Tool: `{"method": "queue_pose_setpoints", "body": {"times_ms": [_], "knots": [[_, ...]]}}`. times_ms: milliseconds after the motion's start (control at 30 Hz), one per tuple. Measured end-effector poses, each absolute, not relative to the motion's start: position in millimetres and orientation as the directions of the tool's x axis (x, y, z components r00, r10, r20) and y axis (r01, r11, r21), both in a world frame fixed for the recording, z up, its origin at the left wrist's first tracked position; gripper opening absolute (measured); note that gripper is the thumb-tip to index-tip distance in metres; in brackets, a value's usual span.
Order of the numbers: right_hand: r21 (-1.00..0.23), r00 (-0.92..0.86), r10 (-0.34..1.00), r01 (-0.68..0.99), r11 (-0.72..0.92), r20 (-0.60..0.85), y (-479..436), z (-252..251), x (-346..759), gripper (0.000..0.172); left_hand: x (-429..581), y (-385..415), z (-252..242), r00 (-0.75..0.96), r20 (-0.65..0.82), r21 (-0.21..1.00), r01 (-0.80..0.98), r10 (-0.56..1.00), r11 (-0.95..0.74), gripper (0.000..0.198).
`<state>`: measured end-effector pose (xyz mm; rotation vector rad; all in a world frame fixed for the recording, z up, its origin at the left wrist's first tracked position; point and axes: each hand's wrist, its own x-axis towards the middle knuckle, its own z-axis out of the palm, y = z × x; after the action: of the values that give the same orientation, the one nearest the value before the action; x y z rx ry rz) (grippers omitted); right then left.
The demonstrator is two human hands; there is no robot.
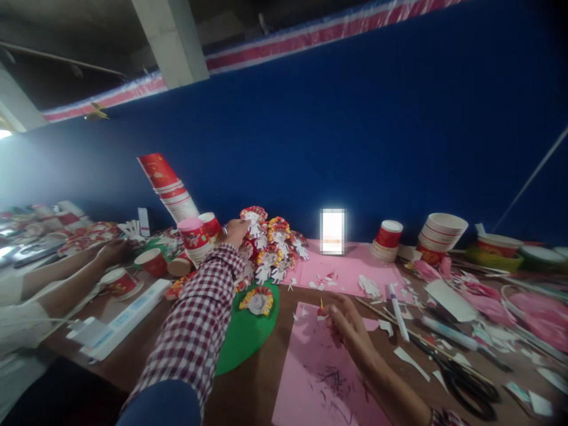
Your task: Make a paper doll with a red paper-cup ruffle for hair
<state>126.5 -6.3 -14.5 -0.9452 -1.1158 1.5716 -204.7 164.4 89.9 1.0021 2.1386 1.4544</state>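
Observation:
My left hand (236, 232), in a checked sleeve, reaches to a pile of paper cut-out figures with red and yellow ruffled manes. Its fingers close on the edge of the top paper figure (254, 222). Below the pile, a ruffled paper head (258, 302) lies on a green round sheet (248, 343). My right hand (348, 322) is over a pink sheet (302, 361) strewn with dark scraps. Thumb and forefinger pinch a small red-and-yellow piece (320, 307), too small to name more exactly.
Stacked paper cups (171, 192) lean behind my left arm, near a white power strip (126, 322). Another person's arm (80, 266) rests at the left. Scissors (461, 378), a marker (398, 313) and paper scraps lie at the right. A blue partition (390, 136) stands behind.

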Motion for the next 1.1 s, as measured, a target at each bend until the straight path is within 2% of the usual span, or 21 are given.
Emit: {"method": "queue_pose_setpoints", "body": {"times_ms": [167, 367, 633, 767, 933, 1100], "knots": [[-0.963, -0.213, 0.976, -0.256, -0.087, -0.031, -10, -7, 127, 0.058, -200, 161, 98, -0.718, 0.059, 0.875, 0.372, 0.693, 0.311, 0.036], [-0.985, -0.268, 0.962, -0.171, 0.015, 0.061, -16, 1, 130, 0.051, -194, 158, 106, -0.745, 0.125, 0.825, 0.444, 0.655, 0.348, 0.036], [-0.983, -0.278, 0.953, -0.172, 0.069, 0.116, -14, -3, 132, 0.048, -186, 154, 113, -0.724, 0.202, 0.746, 0.55, 0.659, 0.375, 0.036], [-0.984, -0.3, 0.947, -0.165, 0.068, 0.116, -16, -1, 133, 0.047, -171, 145, 116, -0.642, 0.31, 0.702, 0.652, 0.701, 0.288, 0.037], [-0.988, -0.294, 0.948, -0.123, 0.09, 0.123, -20, 4, 135, 0.045, -148, 109, 100, -0.454, 0.457, 0.629, 0.773, 0.765, 0.083, 0.038], [-0.987, -0.294, 0.944, -0.1, 0.127, 0.152, -16, -3, 137, 0.044, -142, 48, 64, -0.271, 0.401, 0.605, 0.796, 0.875, -0.031, 0.025]]}}
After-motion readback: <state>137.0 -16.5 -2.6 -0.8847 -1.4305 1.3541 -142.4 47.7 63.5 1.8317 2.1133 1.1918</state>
